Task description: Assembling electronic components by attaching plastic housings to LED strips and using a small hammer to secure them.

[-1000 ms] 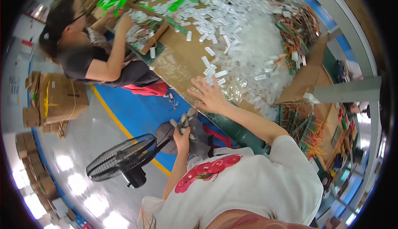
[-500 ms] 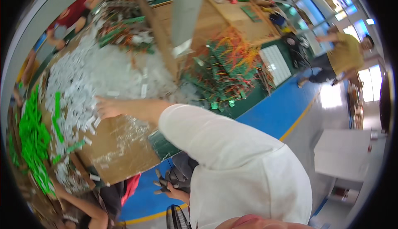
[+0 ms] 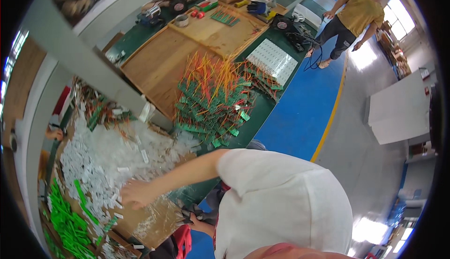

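Observation:
My right hand (image 3: 136, 193) is bare and reaches out on a stretched arm. It is over the near edge of a pile of small white plastic pieces (image 3: 89, 160), beside bare brown cardboard (image 3: 145, 224). Its fingers bend loosely downward with thumb and index apart; I see nothing held, though the tips are slightly blurred. Lower, close to my body, my left hand (image 3: 202, 225) is closed on a grey glove (image 3: 187, 210), whose fingers stick out past the cardboard. Bright green strips (image 3: 68, 221) lie heaped beyond the white pieces.
Green circuit boards with red and yellow wires (image 3: 213, 104) form a stack on the green bench. Behind it are wooden trays (image 3: 164, 67), and a white perforated panel (image 3: 272, 62) lies alongside. A pale metal post (image 3: 98, 67) slants overhead. A person in yellow (image 3: 361, 8) stands at far right.
The view has swung, so the bench contents sit lower and further left. My right hand has drawn back slightly from the white pieces toward the cardboard, its fingers more bent. My left hand keeps the glove.

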Demonstrator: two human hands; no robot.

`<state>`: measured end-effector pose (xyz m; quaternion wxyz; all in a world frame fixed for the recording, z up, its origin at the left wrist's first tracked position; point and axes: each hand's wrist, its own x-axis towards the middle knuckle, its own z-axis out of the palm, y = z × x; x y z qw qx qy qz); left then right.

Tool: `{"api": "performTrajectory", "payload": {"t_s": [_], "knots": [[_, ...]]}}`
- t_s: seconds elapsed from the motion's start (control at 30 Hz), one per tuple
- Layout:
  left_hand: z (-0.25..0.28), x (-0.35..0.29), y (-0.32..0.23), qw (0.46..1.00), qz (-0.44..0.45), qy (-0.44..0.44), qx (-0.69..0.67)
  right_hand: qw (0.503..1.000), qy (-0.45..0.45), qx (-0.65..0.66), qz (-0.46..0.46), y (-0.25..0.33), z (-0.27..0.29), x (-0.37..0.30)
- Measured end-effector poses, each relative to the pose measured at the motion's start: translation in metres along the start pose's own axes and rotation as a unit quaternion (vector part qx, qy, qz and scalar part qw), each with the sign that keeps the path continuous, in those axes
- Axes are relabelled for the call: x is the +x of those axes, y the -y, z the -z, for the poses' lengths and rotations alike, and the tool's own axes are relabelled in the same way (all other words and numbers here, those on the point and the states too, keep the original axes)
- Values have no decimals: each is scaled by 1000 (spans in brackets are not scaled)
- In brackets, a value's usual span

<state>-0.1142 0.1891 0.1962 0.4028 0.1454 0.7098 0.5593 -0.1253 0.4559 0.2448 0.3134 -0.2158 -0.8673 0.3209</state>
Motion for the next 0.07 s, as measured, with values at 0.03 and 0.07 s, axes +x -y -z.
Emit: {"api": "performTrajectory", "payload": {"t_s": [0.03,0.07], "knots": [[-14,-2,-10,1000,-7,11,-1,998,-29,48,28,8,9,-37],[-30,-6,-16,999,-3,27,17,998,-38,39,26,7,31,-49]]}}
